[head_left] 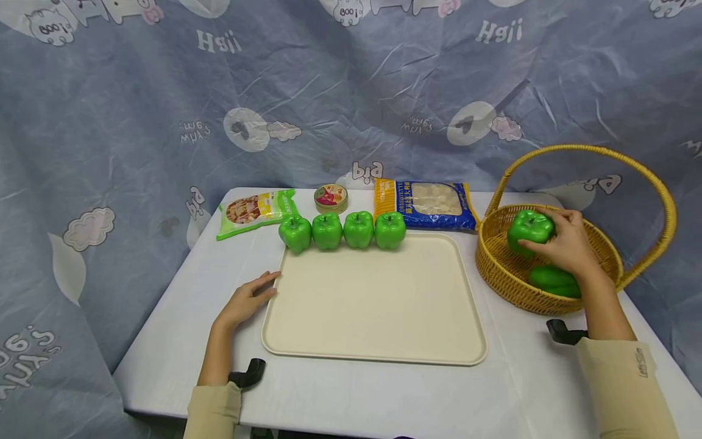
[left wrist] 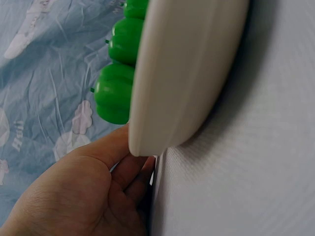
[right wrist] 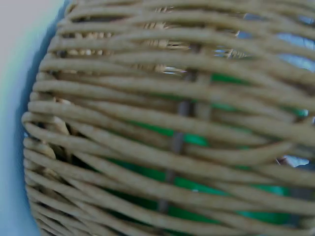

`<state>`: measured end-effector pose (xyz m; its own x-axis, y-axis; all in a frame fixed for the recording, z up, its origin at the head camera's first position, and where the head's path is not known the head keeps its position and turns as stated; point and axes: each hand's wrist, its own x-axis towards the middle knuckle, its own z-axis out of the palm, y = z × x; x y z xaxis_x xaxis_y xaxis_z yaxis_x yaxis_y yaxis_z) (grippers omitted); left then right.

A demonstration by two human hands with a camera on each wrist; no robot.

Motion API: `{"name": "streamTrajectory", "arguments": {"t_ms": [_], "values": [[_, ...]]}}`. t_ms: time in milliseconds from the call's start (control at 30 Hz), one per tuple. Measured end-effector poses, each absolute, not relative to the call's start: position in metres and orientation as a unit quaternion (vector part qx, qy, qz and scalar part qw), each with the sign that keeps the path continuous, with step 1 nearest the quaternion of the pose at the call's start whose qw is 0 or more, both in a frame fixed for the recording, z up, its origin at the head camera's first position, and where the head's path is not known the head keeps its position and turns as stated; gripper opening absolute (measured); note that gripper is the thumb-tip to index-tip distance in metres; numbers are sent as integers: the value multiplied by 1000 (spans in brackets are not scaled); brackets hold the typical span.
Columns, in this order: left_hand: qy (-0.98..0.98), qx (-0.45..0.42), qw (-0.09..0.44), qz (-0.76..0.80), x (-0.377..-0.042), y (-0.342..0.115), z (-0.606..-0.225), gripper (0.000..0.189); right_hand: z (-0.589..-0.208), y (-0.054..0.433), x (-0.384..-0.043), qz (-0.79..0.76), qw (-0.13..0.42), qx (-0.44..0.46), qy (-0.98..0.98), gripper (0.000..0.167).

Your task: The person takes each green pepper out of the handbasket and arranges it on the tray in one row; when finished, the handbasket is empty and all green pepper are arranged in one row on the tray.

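Observation:
My right hand (head_left: pixel 570 242) grips a green bell pepper (head_left: pixel 529 228) inside the wicker basket (head_left: pixel 501 281), thumb on the near side and fingers on the far side. Below it in the basket lies another green vegetable (head_left: pixel 554 281), partly hidden by the wrist. The right wrist view is filled by the basket's woven wall (right wrist: pixel 147 108), with green showing through its gaps. At the left edge of the cream tray (head_left: pixel 373 305), my left hand (head_left: pixel 245 302) touches the rim with relaxed fingers. Several green bell peppers (head_left: pixel 359 230) stand in a row along the tray's far edge.
Behind the tray are a green snack bag (head_left: pixel 256 211), a round tin (head_left: pixel 331 198) and a blue-and-yellow pasta packet (head_left: pixel 430 205). The basket's tall handle (head_left: pixel 603 151) arches over the right arm. A patterned grey-blue curtain (head_left: pixel 351 91) hangs behind the white table (head_left: pixel 181 341).

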<state>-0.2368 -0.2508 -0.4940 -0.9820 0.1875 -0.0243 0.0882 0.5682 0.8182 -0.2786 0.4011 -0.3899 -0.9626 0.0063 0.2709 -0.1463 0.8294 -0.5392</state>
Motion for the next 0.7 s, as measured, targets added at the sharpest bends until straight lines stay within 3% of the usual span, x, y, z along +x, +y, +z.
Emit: {"name": "streamTrajectory", "arguments": {"t_ms": [400, 700], "values": [[885, 74, 57, 457, -236, -250, -492, 46, -368, 363, -251, 318, 213, 74, -921, 83], [883, 79, 55, 459, -237, -251, -493, 46, -355, 312, -248, 339, 259, 165, -889, 84]]}}
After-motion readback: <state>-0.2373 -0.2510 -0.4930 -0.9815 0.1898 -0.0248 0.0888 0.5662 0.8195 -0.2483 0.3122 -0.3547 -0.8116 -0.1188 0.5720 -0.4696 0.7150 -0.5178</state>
